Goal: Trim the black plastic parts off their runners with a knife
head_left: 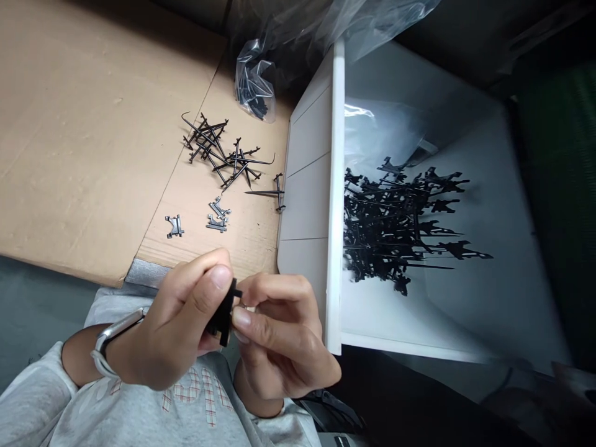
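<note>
My left hand [186, 316] is closed around a black plastic part [225, 315], thumb on top, close to my body. Against the right side of that part, my right hand [284, 335] pinches with thumb and forefinger; whatever sits between those fingertips is too small to make out. Beyond the hands, on the cardboard, lie a few small grey bracket-like pieces [174, 226]. Farther back is a loose pile of thin black plastic stems with short crossbars [209, 139]. One such black stem [265, 192] lies apart, beside the white bin's wall.
A white bin [338, 186] stands at the right, holding a heap of black plastic pieces [395, 223]. At the back, a clear plastic bag [255, 81] contains small black parts. Cardboard [84, 124] covers the surface at the left.
</note>
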Motion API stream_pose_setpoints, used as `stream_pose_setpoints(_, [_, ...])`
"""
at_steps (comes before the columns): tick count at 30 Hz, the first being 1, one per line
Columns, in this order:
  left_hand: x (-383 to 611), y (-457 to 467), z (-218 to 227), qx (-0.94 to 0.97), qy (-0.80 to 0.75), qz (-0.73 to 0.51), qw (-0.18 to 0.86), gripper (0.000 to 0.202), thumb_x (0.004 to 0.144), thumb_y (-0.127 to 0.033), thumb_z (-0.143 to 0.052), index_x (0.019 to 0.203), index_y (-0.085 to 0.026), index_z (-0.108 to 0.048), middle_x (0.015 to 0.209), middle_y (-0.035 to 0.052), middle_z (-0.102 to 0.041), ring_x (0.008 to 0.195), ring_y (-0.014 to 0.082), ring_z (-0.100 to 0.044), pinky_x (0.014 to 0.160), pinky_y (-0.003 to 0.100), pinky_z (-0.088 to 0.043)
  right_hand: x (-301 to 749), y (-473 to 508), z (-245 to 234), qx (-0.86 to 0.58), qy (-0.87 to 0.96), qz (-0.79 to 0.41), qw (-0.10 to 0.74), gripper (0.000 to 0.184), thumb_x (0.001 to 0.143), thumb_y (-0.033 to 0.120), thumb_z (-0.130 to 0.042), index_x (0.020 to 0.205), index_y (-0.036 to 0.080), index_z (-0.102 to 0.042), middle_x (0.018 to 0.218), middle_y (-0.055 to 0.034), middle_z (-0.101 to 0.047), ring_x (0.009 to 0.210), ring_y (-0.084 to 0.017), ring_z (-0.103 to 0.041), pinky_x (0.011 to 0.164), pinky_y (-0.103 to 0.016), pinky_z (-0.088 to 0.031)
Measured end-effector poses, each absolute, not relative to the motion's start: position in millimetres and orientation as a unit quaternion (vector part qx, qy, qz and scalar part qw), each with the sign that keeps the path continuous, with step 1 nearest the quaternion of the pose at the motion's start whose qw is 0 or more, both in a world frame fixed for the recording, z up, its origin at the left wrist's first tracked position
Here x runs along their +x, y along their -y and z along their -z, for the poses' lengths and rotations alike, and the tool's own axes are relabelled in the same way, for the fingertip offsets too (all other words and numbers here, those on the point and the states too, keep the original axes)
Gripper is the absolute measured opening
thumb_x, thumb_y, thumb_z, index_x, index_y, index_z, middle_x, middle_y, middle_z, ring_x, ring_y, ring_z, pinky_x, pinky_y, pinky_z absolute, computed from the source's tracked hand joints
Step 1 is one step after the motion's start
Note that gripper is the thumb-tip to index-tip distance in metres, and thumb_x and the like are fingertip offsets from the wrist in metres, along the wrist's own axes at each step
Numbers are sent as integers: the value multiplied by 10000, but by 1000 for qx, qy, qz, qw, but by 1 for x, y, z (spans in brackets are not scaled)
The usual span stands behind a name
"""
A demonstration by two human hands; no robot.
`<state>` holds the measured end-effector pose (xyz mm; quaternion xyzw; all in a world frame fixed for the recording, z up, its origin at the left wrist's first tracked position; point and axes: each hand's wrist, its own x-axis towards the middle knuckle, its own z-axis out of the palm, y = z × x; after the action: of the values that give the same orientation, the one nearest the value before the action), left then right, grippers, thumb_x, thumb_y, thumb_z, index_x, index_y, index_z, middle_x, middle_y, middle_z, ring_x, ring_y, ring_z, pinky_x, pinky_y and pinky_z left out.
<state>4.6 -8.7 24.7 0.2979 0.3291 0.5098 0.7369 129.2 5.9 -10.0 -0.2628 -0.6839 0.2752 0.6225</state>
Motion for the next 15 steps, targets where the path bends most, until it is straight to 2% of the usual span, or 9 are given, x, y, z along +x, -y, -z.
stream_pose_setpoints(4, [6,10,-22,314,-336,-525,716,478,1102,-534,-498,742,-235,-399,493,-100,-329,397,55,-207,360,157,-207,124,-6,9,-266,665,-274,642,228,1016,76,-536,1032,135,-756,909,-42,-538,685,-114,-552,452,-227,-458])
stream_pose_setpoints(8, [10,11,-19,328,-326,-542,701,462,1106,-536,-479,755,-243,-407,463,-104,-310,354,64,-290,348,157,-257,122,-3,8,-269,647,-295,650,183,1023,75,-568,996,119,-743,926,-41,-554,677,-90,-592,441,-199,-486])
stream_pose_setpoints(12, [13,11,-19,339,-336,-549,686,453,1120,-501,-466,757,-233,-429,473,-91,-383,362,59,-366,353,142,-265,124,1,8,-281,637,-302,651,183,1022,72,-577,985,133,-745,941,-35,-565,704,-86,-601,490,-198,-532])
stream_pose_setpoints(15, [13,13,-19,345,-341,-549,681,460,1122,-506,-464,756,-229,-431,480,-88,-403,368,57,-397,358,135,-272,125,3,9,-295,643,-290,644,157,1015,87,-601,971,146,-739,935,-26,-565,705,-87,-609,490,-205,-524])
